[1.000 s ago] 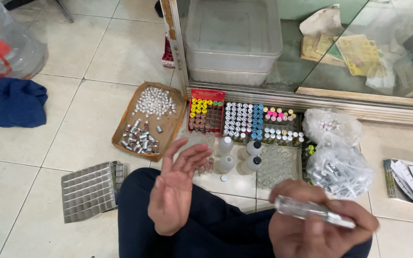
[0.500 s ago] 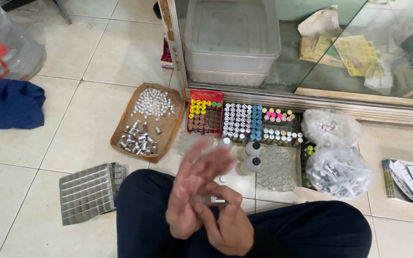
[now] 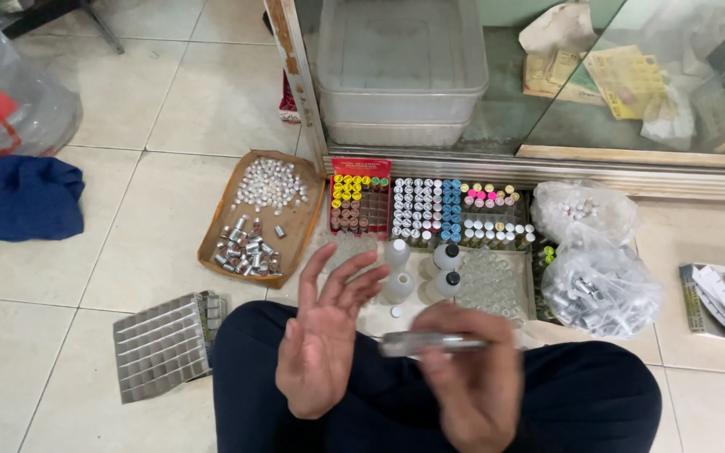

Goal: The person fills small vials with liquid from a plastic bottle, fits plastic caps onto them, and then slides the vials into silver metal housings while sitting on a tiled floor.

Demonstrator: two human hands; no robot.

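Over the lap, left hand (image 3: 322,340) has separated from right hand (image 3: 472,386).

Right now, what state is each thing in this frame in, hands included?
Left hand: open, fingers spread, holding nothing.
Right hand: closed on the clear tube, which lies level and is blurred.
Cardboard tray: part filled with white caps and silver caps in separate heaps.
White bottles: upright.
Plastic bags: closed, filled with small parts.
Grid tray: flat on the floor.
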